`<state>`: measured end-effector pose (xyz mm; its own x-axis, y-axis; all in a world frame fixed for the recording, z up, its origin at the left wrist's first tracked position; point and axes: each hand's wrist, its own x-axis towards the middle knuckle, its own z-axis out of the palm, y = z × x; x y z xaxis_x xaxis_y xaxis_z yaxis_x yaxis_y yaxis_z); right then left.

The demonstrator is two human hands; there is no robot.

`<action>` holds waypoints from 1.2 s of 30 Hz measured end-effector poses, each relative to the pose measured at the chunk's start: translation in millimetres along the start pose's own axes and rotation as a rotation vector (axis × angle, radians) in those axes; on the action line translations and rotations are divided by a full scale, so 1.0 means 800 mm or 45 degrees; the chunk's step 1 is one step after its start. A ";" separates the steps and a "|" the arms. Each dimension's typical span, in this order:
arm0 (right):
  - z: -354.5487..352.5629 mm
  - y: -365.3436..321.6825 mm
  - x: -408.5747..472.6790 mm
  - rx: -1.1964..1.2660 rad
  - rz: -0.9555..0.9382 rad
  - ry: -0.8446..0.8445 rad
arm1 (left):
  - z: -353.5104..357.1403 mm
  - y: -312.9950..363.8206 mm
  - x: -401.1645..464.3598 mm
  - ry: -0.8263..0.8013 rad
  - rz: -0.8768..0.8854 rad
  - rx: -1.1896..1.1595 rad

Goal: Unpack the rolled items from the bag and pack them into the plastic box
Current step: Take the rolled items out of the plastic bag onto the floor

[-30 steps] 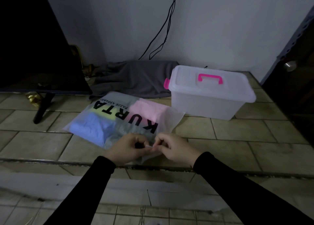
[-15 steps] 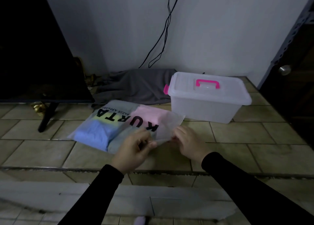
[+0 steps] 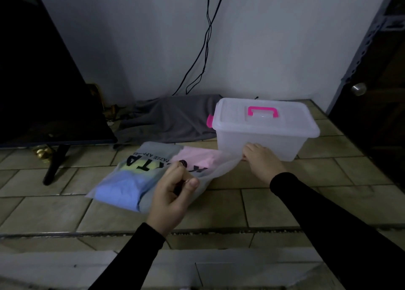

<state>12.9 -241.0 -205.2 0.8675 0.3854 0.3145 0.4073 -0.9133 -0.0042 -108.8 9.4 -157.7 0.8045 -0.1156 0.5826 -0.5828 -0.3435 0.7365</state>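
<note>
A frosted translucent bag (image 3: 140,169) with black lettering lies on the tiled floor. Through it show a blue roll (image 3: 119,191), a yellow-green roll (image 3: 133,166) and a pink roll (image 3: 195,159). My left hand (image 3: 173,193) pinches the bag's near edge between thumb and fingers. My right hand (image 3: 260,160) grips the bag's right end, pulled toward the box. The clear plastic box (image 3: 263,140) with a pink handle (image 3: 263,112) stands shut just behind my right hand.
A grey cloth (image 3: 171,120) is heaped against the wall behind the bag. A dark screen on a black stand (image 3: 54,160) fills the left. Black cables (image 3: 206,37) hang down the wall. A dark door with a knob (image 3: 358,89) is at right.
My hands have spread apart along the bag's edge: the right one moved right and back toward the box, the left one stayed near the middle. The bag's end is stretched between them.
</note>
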 end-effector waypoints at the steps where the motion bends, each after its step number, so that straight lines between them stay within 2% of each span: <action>1: -0.003 0.001 0.002 -0.009 0.012 -0.041 | 0.001 0.000 0.000 0.000 -0.006 -0.009; 8: -0.009 0.006 0.019 -0.108 0.031 -0.133 | 0.015 -0.007 0.000 -0.012 -0.008 -0.122; 11: -0.013 0.004 0.025 -0.095 0.145 -0.181 | 0.035 -0.016 0.002 -0.031 -0.011 -0.112; 13: -0.017 -0.007 0.023 0.061 0.318 -0.184 | 0.049 -0.018 0.004 -0.084 -0.058 -0.079; 15: -0.023 -0.031 0.014 0.426 0.574 -0.228 | 0.054 -0.018 0.007 -0.298 -0.150 -0.063; 16: -0.025 -0.046 0.007 0.656 0.706 -0.275 | 0.052 -0.016 0.009 -0.488 -0.209 -0.049; 17: -0.026 -0.061 0.000 0.848 0.809 -0.351 | 0.047 -0.017 0.011 -0.661 -0.258 0.014; 18: -0.027 -0.074 -0.009 0.958 0.854 -0.428 | 0.039 -0.023 0.011 -0.743 -0.274 0.153; 19: -0.026 -0.084 -0.017 0.989 0.853 -0.481 | 0.028 -0.032 0.011 -0.717 -0.280 0.358; 21: -0.025 -0.092 -0.029 0.991 0.841 -0.477 | 0.002 -0.055 0.014 -0.352 -0.343 0.795; 23: -0.026 -0.092 -0.035 1.042 0.865 -0.479 | -0.031 -0.084 0.020 0.015 -0.651 1.133; 24: -0.028 -0.091 -0.036 1.073 0.890 -0.502 | -0.050 -0.100 0.024 0.111 -0.861 1.184; 26: -0.030 -0.089 -0.040 1.116 0.958 -0.502 | -0.081 -0.128 0.033 0.147 -1.219 1.086; 28: -0.031 -0.088 -0.043 1.177 1.031 -0.469 | -0.098 -0.153 0.040 0.126 -1.392 0.954; 31: -0.033 -0.086 -0.045 1.237 1.093 -0.469 | -0.101 -0.164 0.037 0.091 -1.430 0.860; 33: -0.032 -0.084 -0.046 1.196 1.080 -0.443 | -0.095 -0.151 0.029 0.161 -1.431 0.757; 36: -0.038 -0.081 -0.046 1.095 1.056 -0.401 | -0.096 -0.122 0.029 0.156 -1.341 0.666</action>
<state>-54.1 -200.0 -188.0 0.9353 -0.1451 -0.3227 -0.3466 -0.5592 -0.7531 -42.6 111.8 -189.5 0.8271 0.5333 -0.1775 0.5021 -0.5590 0.6598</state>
